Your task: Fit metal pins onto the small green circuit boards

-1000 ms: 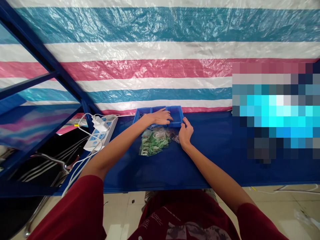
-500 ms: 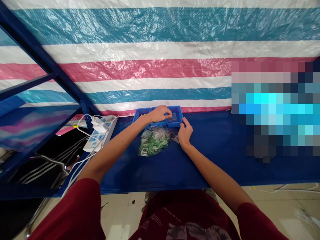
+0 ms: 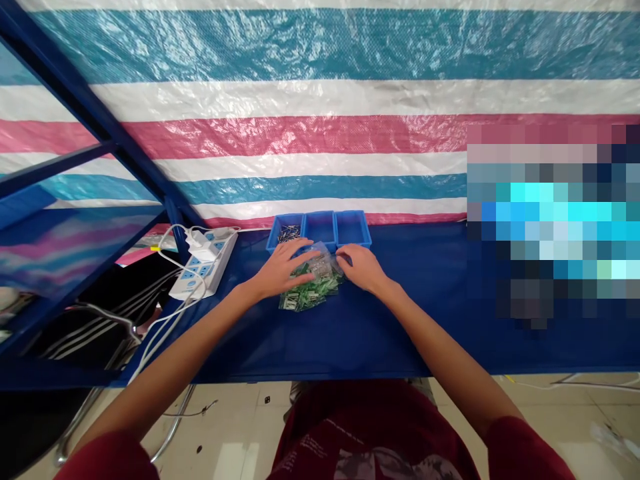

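A pile of small clear bags (image 3: 313, 290) with green and white contents lies on the blue table (image 3: 400, 327). My left hand (image 3: 281, 270) is over the left side of the pile, its fingers spread. At the pile's upper right, my right hand (image 3: 364, 268) has its fingertips together at the edge of a clear bag (image 3: 323, 260). Behind both hands stands a blue tray (image 3: 353, 229) with three compartments. Small metal pieces (image 3: 289, 233) lie in its left compartment; the middle and right ones show bare blue bottoms.
To the left, a white power strip (image 3: 205, 267) holds a plug, with white cables running to the table's front edge. A blue metal frame (image 3: 135, 160) rises at the left. Striped sheeting (image 3: 310, 137) hangs behind the table. The right side is pixelated.
My left hand has come back from over the tray to the pile and spread its fingers. My right hand has moved from the tray's right corner to the bags. The clear bag has left the right compartment.
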